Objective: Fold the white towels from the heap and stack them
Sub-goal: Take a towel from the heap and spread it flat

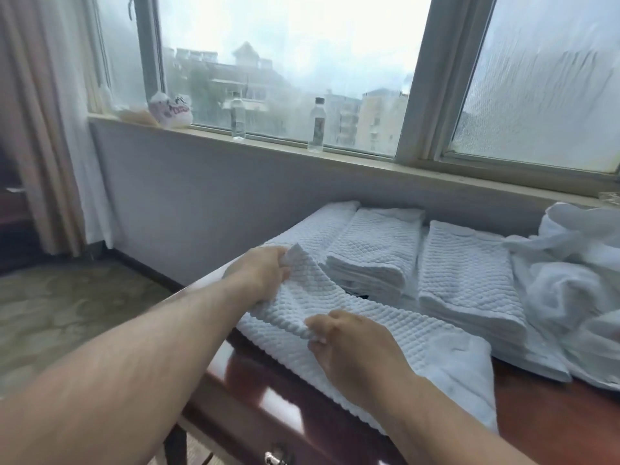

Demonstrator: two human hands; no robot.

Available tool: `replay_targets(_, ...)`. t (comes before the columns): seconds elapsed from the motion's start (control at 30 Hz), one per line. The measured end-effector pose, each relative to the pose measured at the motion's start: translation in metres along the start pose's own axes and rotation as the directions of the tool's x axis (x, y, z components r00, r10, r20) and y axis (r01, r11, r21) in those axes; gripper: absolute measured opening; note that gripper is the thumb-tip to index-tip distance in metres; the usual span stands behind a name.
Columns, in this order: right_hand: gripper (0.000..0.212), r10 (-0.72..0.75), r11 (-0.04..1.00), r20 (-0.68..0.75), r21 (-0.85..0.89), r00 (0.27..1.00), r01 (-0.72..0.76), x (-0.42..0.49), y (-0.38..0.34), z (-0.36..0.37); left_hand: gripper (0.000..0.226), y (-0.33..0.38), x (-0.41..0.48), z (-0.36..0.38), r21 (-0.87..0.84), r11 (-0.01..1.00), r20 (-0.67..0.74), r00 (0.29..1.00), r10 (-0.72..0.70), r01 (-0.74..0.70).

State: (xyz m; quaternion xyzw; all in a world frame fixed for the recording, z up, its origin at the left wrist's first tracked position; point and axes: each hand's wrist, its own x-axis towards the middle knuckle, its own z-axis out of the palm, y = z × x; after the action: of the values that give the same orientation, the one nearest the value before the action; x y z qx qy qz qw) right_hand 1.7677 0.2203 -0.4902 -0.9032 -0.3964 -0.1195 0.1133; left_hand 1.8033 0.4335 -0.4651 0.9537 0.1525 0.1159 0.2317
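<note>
**Wooden table under a window, one towel in both hands**

Across the table's near edge lies the white waffle towel. At its far corner the left hand pinches the cloth up. Nearer the camera, the right hand pinches a fold of it. Just beyond both grips stand two stacks of folded towels, side by side. Right of the grips lies the rumpled heap.

- The left hand grips a raised corner of a white waffle towel that lies across the dark wooden counter.
- The right hand pinches the towel's nearer edge.
- Behind it sit a left stack and a right stack of folded towels.
- The unfolded heap lies at far right.
</note>
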Motion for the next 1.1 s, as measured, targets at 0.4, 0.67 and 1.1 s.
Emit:
replay_targets(0.4,0.036,0.341,0.939,-0.008,0.055,0.94,-0.34,-0.021,0.064,-0.022,0.055,0.004,-0.021,0.062,0.21,0.915,0.207,0.93,0.303,-0.345)
replay_targets(0.67,0.012,0.29,0.941,-0.028,0.189,0.956,-0.28,-0.043,0.083,0.007,0.086,-0.005,-0.016,0.08,0.294,0.906,0.261,0.937,0.23,-0.304)
replay_targets(1.1,0.081,0.901,0.304,0.092,0.562,0.423,-0.769,-0.092,0.096,-0.015,0.07,-0.001,-0.021,0.079,0.341,0.893,0.276,0.939,0.204,-0.294)
